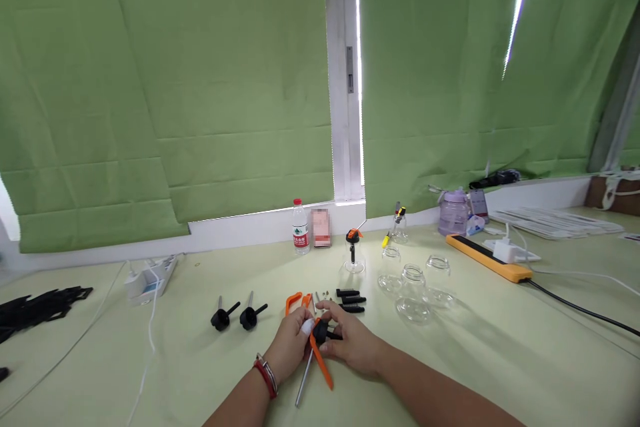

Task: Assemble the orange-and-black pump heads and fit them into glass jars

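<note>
My left hand (pixel 290 341), with a white covering on its thumb, pinches an orange lever (pixel 323 367) against a black plastic cap (pixel 320 331). My right hand (pixel 359 341) is closed round the other side of that cap, whose black stem points right between the fingers. A thin metal tube (pixel 305 380) slants down from the joined parts toward me. Just beyond my hands lie more orange levers (pixel 291 302), some tiny parts (pixel 326 295) and several black ribbed pieces (pixel 351 300). Two more black caps with tubes (pixel 248 317) stand to the left.
Several clear glass jars (pixel 413 300) stand right of my hands. Behind them is a jar with a fitted black-and-orange top (pixel 354 253). A water bottle (pixel 301 230), purple jug (pixel 453 213) and orange power strip (pixel 487 259) are farther back. White cables (pixel 151 327) cross the left.
</note>
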Tool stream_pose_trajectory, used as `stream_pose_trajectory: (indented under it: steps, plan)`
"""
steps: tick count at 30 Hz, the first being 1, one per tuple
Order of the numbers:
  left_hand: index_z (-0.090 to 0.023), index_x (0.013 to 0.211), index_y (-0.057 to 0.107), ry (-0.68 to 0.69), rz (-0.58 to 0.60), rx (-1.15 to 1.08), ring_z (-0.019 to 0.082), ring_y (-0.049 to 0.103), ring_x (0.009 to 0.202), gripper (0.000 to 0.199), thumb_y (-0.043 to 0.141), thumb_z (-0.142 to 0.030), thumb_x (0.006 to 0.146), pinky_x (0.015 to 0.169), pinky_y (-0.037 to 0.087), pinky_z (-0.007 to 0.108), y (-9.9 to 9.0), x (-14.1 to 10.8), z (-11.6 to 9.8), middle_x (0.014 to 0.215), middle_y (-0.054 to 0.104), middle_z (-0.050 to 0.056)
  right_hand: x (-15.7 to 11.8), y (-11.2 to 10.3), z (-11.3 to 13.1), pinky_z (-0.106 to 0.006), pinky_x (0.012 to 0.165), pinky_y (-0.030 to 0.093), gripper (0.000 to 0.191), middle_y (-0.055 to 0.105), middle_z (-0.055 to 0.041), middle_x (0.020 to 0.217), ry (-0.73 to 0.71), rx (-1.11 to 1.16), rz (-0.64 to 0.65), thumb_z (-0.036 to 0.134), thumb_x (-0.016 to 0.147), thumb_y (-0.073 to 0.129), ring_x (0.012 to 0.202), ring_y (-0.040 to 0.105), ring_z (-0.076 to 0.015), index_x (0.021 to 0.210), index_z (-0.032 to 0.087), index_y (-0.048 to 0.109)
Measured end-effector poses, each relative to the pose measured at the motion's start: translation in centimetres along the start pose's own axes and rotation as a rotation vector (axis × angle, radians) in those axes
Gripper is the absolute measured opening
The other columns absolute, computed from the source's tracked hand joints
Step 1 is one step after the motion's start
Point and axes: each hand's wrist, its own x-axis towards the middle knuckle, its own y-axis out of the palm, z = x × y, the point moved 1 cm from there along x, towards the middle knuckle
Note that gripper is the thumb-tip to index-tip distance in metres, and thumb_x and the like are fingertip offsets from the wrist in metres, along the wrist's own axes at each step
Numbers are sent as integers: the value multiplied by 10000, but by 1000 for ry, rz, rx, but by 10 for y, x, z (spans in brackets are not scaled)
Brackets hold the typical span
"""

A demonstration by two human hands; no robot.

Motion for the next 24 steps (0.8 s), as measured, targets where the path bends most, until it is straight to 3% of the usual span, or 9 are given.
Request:
stream_pose_trajectory:
  steps: [3,5,11,13,17,24]
  plan:
    - [-221,752,375,13,-20,89,108,388,441,141,354,-339,825,460,327,245,-4,1,2,560,432,-52,-1,-4,5,-220,628,406,429,555,15,886,-38,-113,39,160,628,673,723,524,-114,1024,238,529]
    - [-216,734,396,67,-93,209,118,406,476,131,354,-299,826,487,329,247,-11,2,3,581,458,-38,-2,-9,9,-211,600,380,357,544,41,741,-17,-152,56,166,623,675,661,496,-104,944,212,525]
    - [-206,764,490,172,-466,631,162,512,656,143,374,-244,839,582,330,251,-26,1,0,713,563,13,-1,-20,8,-195,541,320,372,549,41,737,51,-257,-124,131,580,648,643,475,-103,894,206,463]
    - [-199,761,526,193,-459,838,163,533,673,162,388,-229,839,579,316,254,-23,3,-2,787,595,35,0,-21,6,-199,542,311,364,541,44,734,68,-305,-176,145,573,658,639,460,-103,875,207,465]
    - [-193,761,593,269,-336,1169,166,552,675,174,429,-152,799,561,301,263,-11,7,-2,851,620,53,0,-20,6,-204,543,299,338,515,50,710,95,-342,-208,165,572,671,622,425,-99,840,206,469]
    - [-199,849,630,412,-258,1345,196,568,730,240,421,-99,788,632,374,308,-3,4,-6,869,630,67,-1,-21,4,-204,519,284,340,466,63,676,99,-324,-176,172,573,676,587,383,-90,833,215,462]
